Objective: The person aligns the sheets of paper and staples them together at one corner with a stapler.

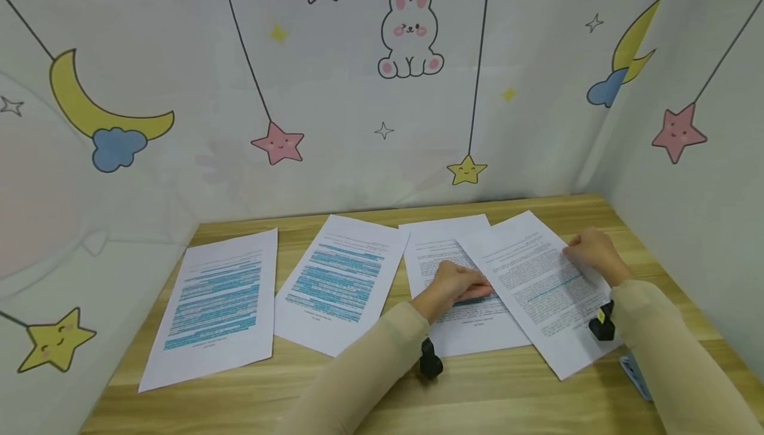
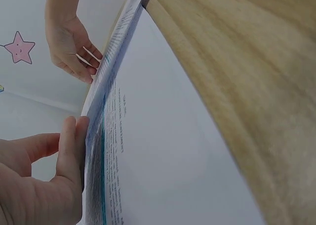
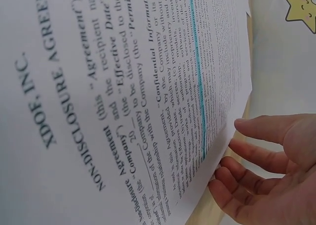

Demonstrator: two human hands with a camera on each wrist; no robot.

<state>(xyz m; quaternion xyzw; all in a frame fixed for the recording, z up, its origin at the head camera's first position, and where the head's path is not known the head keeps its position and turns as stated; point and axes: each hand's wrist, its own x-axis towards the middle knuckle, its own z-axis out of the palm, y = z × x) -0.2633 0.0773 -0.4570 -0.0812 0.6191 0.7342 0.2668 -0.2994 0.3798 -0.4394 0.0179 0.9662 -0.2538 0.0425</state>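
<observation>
Several printed sheets lie in a row on the wooden table. My left hand (image 1: pixel 456 282) is over the third sheet (image 1: pixel 483 332), its fingers straight and their tips by the left edge of the rightmost sheet (image 1: pixel 531 282). In the left wrist view the left hand's fingers (image 2: pixel 71 148) meet the printed paper. At the rightmost sheet's right edge is my right hand (image 1: pixel 595 254). The right wrist view shows its thumb and loosely bent fingers (image 3: pixel 247 178) apart, touching that edge. This sheet is a non-disclosure agreement with one blue highlighted line, and it overlaps the third sheet.
Two sheets with many blue highlighted lines, a far-left sheet (image 1: pixel 217 302) and a second sheet (image 1: pixel 343 282), lie to the left. A light-blue object (image 1: pixel 635 376), partly hidden, is beside the right forearm. Patterned curtains (image 1: pixel 358 90) stand behind the wooden table (image 1: pixel 477 395).
</observation>
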